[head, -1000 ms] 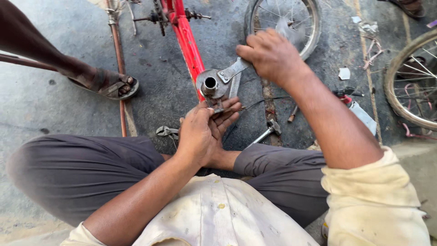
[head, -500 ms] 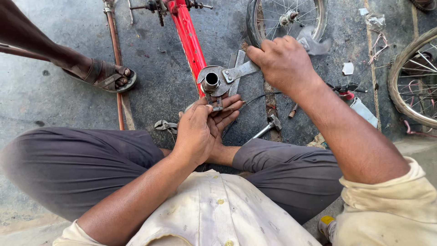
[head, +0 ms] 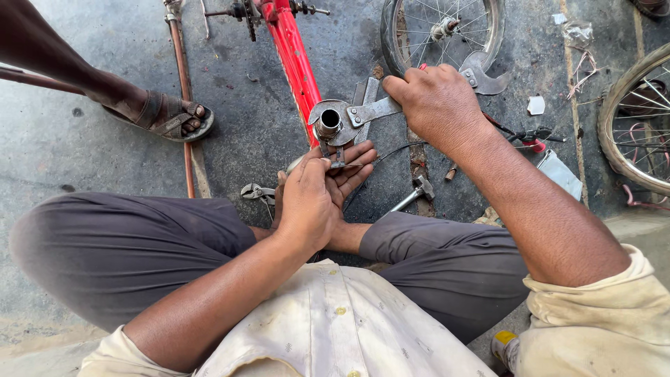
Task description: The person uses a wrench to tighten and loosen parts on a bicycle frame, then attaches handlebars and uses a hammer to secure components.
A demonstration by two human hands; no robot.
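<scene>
— Red bicycle frame (head: 293,59) lies on the concrete floor (head: 105,139); where's the spanner?

— My right hand (head: 440,105) has its grip clamped on the flat spanner (head: 356,115), set on the frame's metal tube end (head: 329,122). My left hand (head: 307,202) pinches a small part just below.

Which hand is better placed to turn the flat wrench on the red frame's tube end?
Right. The right hand grips the flat wrench by its handle; the left hand sits below the tube end, off the wrench.

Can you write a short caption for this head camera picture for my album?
Right hand grips a flat wrench on a red bicycle frame's tube end, left hand below.
</scene>
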